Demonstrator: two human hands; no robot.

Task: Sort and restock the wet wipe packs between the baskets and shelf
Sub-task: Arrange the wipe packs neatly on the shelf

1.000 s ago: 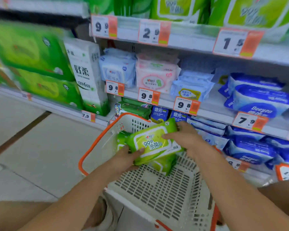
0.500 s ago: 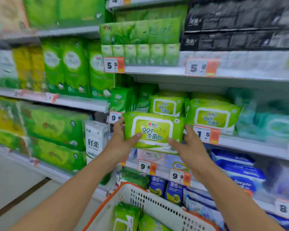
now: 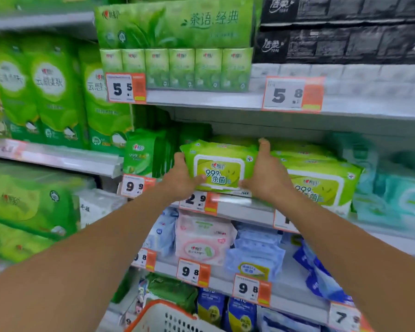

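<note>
The grey metal shelf [image 3: 237,207] runs across just below both hands, its front edge carrying white-and-orange price tags [image 3: 198,202]. On it, just right of the right hand, lies a stack of matching lime-green wet wipe packs [image 3: 321,178]; to the left of the left hand stand darker green upright packs [image 3: 141,154]. Low down, near the forearms, shows the rim of an orange-and-white plastic basket [image 3: 163,315]. Between the hands is one lime-green soft plastic wet wipe pack [image 3: 218,168], its white-framed label facing the camera, bottom edge at the shelf lip. The left hand [image 3: 180,180] grips its left end, thumb under the front. The right hand [image 3: 266,173] grips its right end, fingers curled over the top.
</note>
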